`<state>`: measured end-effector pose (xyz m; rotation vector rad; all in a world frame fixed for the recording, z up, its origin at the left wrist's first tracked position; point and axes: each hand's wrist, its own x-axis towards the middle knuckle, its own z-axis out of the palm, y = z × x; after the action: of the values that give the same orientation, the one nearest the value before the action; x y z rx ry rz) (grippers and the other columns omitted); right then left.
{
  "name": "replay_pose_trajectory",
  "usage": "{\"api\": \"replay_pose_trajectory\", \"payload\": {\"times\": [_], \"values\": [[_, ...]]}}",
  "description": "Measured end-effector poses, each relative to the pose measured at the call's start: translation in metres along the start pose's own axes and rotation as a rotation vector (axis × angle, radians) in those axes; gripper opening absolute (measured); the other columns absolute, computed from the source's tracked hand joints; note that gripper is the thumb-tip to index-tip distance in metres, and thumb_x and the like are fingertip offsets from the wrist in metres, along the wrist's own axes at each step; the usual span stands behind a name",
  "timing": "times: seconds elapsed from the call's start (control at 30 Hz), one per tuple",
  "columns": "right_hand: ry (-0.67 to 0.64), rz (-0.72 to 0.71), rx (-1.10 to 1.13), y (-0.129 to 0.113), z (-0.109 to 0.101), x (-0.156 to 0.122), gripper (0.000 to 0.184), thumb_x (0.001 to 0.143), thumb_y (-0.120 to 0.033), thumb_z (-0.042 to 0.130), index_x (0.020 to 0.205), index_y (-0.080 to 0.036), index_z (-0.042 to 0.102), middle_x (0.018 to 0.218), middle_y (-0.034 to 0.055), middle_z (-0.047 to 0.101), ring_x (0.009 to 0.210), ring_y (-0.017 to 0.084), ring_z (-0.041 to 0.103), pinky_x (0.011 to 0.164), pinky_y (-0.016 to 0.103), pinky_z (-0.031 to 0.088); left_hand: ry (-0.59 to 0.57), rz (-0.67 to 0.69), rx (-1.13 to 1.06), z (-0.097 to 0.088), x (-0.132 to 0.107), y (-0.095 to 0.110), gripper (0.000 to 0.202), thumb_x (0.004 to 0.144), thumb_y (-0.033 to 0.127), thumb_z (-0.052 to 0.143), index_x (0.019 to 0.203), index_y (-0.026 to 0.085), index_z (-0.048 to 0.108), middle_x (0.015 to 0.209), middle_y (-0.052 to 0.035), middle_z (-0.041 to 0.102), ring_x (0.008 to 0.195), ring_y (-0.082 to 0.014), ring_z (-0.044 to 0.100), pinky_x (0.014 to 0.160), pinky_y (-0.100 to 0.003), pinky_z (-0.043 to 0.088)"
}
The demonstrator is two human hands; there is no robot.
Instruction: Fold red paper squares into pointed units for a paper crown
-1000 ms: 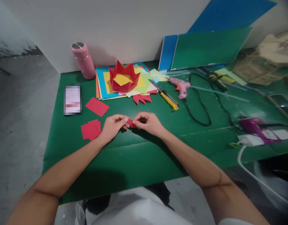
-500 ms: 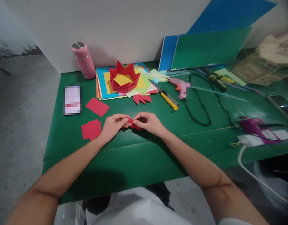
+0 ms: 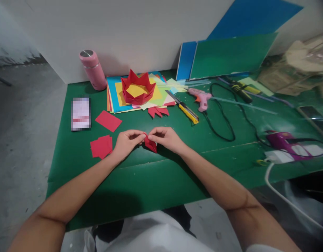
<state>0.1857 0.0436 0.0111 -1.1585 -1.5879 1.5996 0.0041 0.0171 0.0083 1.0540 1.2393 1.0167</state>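
Between my fingertips is a small folded piece of red paper, its pointed lower end angled down to the right. My left hand pinches its upper left side. My right hand pinches the top from the other side, close against the left fingertips. Some of the folds are hidden by the fingers. Several red paper rectangles lie in a loose pile left of my left hand, and a single red rectangle is just above them. Beyond my hands sit folded red pointed pieces.
A red paper crown-like ring rests on stacked coloured sheets. A pink flask stands behind left. Rightward lie a yellow utility knife with its blade out, a pink glue gun, cables and a purple-white power strip.
The red paper has turned so its point hangs lower and more of its folded face shows. Both hands stay pinched on it, almost in place. The view has shifted slightly.
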Motion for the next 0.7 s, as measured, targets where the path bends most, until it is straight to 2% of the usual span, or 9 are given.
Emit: {"api": "replay_pose_trajectory", "payload": {"times": [0.17,0.33,0.53,0.7], "values": [[-0.024,0.009,0.024,0.0004,-0.0004,-0.0003,0.028,0.069,-0.043,0.074,0.071,-0.017,0.065,0.066,-0.0008,0.065,0.058,0.009,0.054,0.061,0.025,0.044,-0.003,-0.010,0.034,0.0003,-0.0013,0.0020,0.027,0.064,0.037,0.078,0.076,0.014,0.070,0.065,-0.0029,0.070,0.060,-0.0125,0.064,0.063,-0.026,0.054],[-0.026,-0.002,0.031,0.0030,0.0008,0.0007,0.026,0.070,-0.041,0.073,0.069,-0.016,0.062,0.065,-0.0018,0.062,0.058,0.008,0.052,0.060,0.024,0.042,-0.034,-0.015,0.018,-0.0001,-0.0010,0.0016,0.028,0.064,0.038,0.078,0.075,0.014,0.069,0.062,-0.0027,0.069,0.056,-0.0118,0.063,0.059,-0.025,0.053],[-0.031,-0.027,-0.021,0.0048,0.0017,0.0010,0.026,0.069,-0.039,0.070,0.067,-0.017,0.057,0.061,-0.0030,0.056,0.055,0.009,0.048,0.056,0.023,0.039,-0.072,-0.025,0.035,-0.0015,-0.0001,0.0012,0.023,0.065,0.034,0.077,0.075,0.014,0.069,0.065,-0.0031,0.070,0.058,-0.0121,0.064,0.061,-0.025,0.054],[-0.037,-0.057,-0.075,0.0027,0.0027,0.0000,0.019,0.068,-0.032,0.066,0.065,-0.017,0.055,0.059,-0.0038,0.054,0.055,0.008,0.046,0.055,0.022,0.039,-0.100,-0.019,0.080,-0.0023,-0.0012,0.0027,0.022,0.065,0.032,0.076,0.076,0.015,0.069,0.070,-0.0036,0.071,0.061,-0.0126,0.065,0.063,-0.025,0.054]]}}
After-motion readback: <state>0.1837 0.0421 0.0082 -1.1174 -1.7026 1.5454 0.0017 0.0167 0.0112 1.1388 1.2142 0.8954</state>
